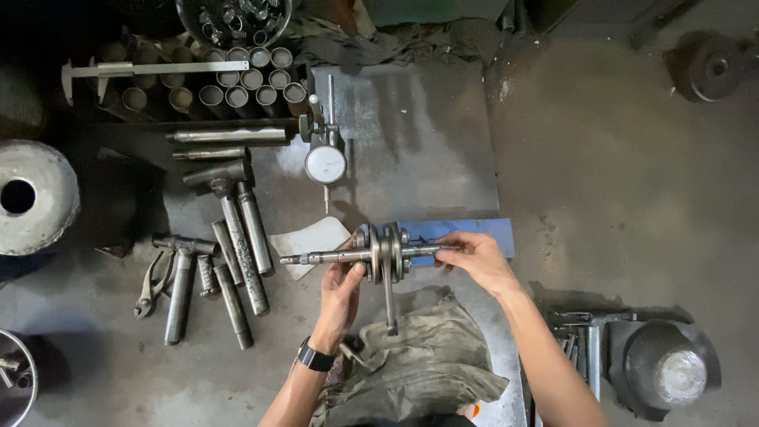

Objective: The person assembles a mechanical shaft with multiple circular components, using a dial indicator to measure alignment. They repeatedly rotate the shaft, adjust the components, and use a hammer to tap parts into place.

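The scene is dimly and evenly lit from above. Soft shadows are cast beneath the crankshaft [383,255] and to the right of it, under the forearm. Deep darkness is found far above and left of it. Mild glare is seen on the dial gauge [325,164] above it. Focus is kept sharp throughout.

grey crankshaft [385,255], blue block [474,231], white dial gauge [326,164]

Workshop: hammers [237,229], dial gauge [325,164]
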